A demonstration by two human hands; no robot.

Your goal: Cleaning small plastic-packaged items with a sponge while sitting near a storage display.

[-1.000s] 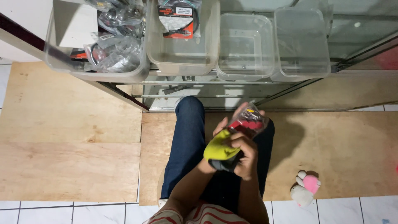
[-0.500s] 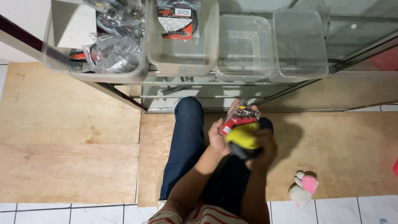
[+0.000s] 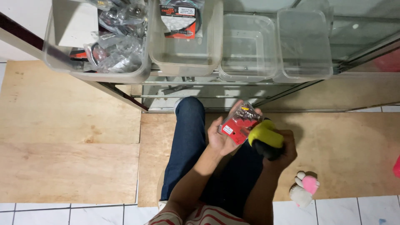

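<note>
The left hand [image 3: 221,139] grasps a small red packet [image 3: 239,125] over the lap; the right hand [image 3: 281,152] clenches a yellow-and-black scanner [image 3: 265,139] touching it (mid-scan, I judge). Next needs steady aim; clear bins [image 3: 187,58] wait above.

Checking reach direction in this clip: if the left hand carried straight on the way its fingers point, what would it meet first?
The left hand, holding a red packet, points up-right toward the shelf; probably the clear empty bin first, though depth is unclear.

One head-worn camera looks steeply down, close over the lap, floor and shelf front.
</note>
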